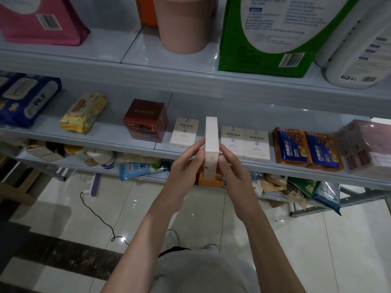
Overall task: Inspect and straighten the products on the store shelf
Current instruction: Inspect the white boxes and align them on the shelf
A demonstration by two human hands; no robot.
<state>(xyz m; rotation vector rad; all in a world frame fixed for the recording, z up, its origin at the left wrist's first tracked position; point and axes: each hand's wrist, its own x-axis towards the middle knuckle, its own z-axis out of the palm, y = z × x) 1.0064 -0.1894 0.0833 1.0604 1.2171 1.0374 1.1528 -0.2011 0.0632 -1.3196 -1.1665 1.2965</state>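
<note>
Box: slim cream cardboard box (211, 142), upright, narrow edge to cam, held in front of grey metal mid shelf (88, 137), over the gap in its row.
L grip: left hand (186, 166) fingers curled on box's left face.
R grip: right hand (232, 170) fingers clasp its right face; both hold only this box.
Done: matching cream boxes (245, 142) beside the gap stand face-out, look straight.
Left: prob. mid-inspection; box needs turning face-out & putting back in the gap. Blue-orange cartons (306, 149) look a bit skewed, may need squaring.
</note>
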